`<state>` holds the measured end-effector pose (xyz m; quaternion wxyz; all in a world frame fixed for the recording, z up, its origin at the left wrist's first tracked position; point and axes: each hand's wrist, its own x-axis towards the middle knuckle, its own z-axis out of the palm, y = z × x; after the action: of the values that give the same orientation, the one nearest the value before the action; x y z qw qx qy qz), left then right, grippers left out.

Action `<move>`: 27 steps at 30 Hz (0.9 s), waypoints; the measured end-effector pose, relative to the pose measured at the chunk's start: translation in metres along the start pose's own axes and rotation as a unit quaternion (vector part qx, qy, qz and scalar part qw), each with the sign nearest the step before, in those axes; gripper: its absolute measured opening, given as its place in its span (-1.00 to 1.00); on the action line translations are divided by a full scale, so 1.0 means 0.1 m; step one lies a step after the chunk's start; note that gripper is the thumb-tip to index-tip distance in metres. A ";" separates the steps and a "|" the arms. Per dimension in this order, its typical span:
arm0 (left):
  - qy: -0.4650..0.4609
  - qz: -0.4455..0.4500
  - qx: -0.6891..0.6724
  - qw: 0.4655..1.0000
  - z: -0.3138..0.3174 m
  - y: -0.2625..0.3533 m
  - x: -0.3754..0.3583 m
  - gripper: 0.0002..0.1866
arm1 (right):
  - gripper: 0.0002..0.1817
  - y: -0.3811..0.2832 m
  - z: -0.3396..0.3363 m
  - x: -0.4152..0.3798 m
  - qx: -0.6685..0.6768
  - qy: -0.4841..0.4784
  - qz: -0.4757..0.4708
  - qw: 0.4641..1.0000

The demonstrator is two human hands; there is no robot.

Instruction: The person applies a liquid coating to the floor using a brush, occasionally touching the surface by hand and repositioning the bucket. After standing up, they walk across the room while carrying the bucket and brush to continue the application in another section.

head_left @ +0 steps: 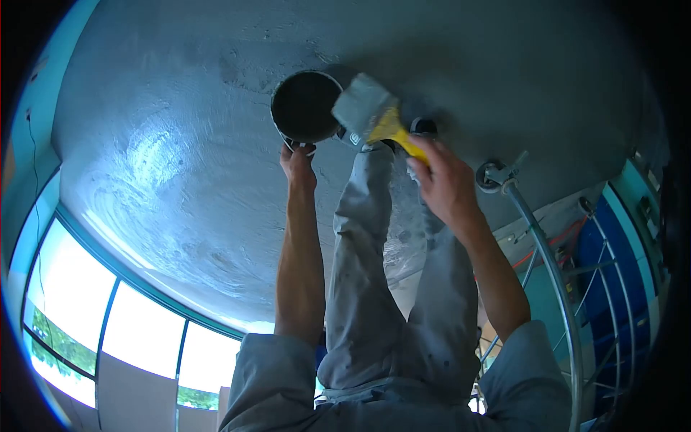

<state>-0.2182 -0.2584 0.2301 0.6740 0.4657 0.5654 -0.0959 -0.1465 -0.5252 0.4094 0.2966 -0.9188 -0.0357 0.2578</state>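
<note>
My left hand [300, 160] is closed at the near side of a round bucket [274, 117], where its thin wire handle shows by my fingers. The bucket is dark inside, and I cannot make out how full it is. In my right hand [448, 189] is a wide flat brush [394, 128] with a yellow handle, its broad head coated in grey. The head points left, close to the bucket's right edge, and slightly blurred. Below them spreads the grey floor [194, 137], shiny and wet-looking with swirled marks on the left. My feet are partly hidden behind the brush and right hand.
A metal scaffold frame [551, 252] on a caster wheel [491, 176] stands close on my right. Beyond it lie an orange cable [572, 230] and a blue panel [612, 252]. Tall windows [140, 320] line the lower left, and a thin cord [36, 187] hangs at the far left.
</note>
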 end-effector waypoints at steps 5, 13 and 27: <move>-0.049 -0.006 0.130 0.990 0.13 -0.10 -0.50 -0.54 | -0.72 -0.17 0.35 0.21 -0.129 -0.048 -0.026 0.990; -0.092 -0.011 0.258 0.962 0.55 -0.41 -1.23 -0.59 | -0.89 0.47 1.04 0.17 -0.262 -0.043 -0.049 0.963; -0.112 0.008 0.251 0.962 0.76 -0.78 -1.78 -0.64 | -0.69 0.86 -0.02 -1.32 0.013 0.031 0.051 0.998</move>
<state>-0.2785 -0.4279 0.3358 0.5954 0.6106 0.4405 -0.2805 -0.2669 -0.6259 0.4223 0.2958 -0.9232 0.0236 0.2443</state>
